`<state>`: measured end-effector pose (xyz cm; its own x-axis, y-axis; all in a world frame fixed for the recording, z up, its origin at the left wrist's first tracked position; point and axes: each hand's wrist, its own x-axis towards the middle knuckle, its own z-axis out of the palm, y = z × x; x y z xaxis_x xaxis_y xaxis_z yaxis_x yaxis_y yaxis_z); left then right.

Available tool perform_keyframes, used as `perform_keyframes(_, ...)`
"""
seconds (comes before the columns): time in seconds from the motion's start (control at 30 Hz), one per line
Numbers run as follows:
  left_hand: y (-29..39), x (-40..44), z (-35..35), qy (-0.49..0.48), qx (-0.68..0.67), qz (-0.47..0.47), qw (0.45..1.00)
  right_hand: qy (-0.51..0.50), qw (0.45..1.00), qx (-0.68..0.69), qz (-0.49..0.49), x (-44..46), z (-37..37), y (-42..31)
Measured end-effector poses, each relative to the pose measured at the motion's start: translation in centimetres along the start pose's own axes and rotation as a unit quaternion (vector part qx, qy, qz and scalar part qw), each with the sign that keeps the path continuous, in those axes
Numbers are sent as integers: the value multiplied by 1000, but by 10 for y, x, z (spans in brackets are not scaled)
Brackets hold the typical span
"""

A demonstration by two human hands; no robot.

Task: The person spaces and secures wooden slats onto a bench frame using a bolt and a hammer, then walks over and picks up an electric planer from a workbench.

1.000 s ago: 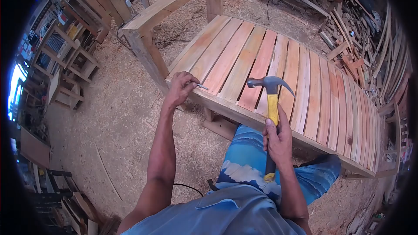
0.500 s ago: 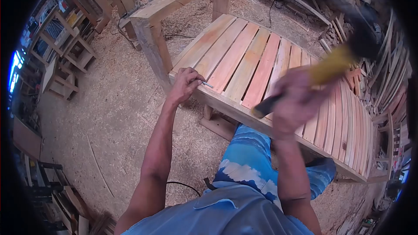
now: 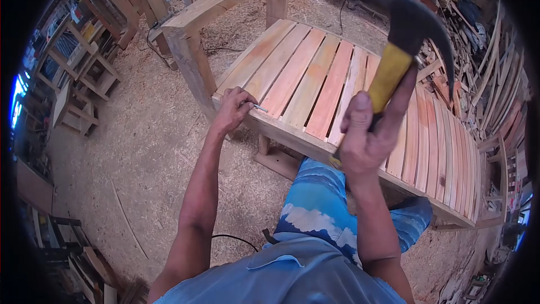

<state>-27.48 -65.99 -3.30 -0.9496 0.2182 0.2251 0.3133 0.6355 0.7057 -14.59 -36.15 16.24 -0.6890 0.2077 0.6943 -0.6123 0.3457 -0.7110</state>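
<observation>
In the head view, a workshop floor strewn with pale wood shavings spreads around the work. Wooden stands are at the left side, and a pile of loose timber fills the upper right, darkening towards the rounded border of the view. A long slatted seat runs from the upper middle to the lower right, its reddish and yellowish slats laid side by side with narrow gaps between them. At its left end rises an arched armrest on two upright posts.

The left hand is at the near left corner of the seat, beside the foot of the closer post. Its fingers are pinching a thin metal pin, which points out to the right over the front rail; whether its tip touches the wood, I cannot tell.

The right hand grips a claw hammer, raised above the slats and well apart from the pin. The fingers are closed round the yellow and black handle, the thumb along its left side. The dark head is uppermost, striking face to the left, curved claw to the right. Below are patterned blue trousers and a blue shirt.
</observation>
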Motion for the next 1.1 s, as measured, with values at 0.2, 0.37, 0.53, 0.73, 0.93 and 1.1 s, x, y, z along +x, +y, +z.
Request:
perform_keyframes(0.2, 14, -1, -7, -6, 26, 19, 999, -370, 886, -245, 135, -91, 1, 79)
perform_keyframes(0.37, 36, -6, 2, 51, 22, 50, 997, -274, 924, -142, 225, -51, -25, 30)
perform_keyframes(0.53, 27, -9, 17, 21, 0, 15, 1000, -101, 992, -72, 32, 16, -54, -25)
perform_keyframes(0.73, 18, -6, 17, 11, 7, 18, 1000, 30, 987, 23, -155, 100, -75, -86)
perform_keyframes(0.93, 24, -8, 14, 7, -11, 8, 1000, -38, 996, -76, 11, 8, -23, 12)
perform_keyframes(1.1, 21, -5, 14, 8, 0, 35, 999, -302, 918, -143, 214, -90, -8, 76)
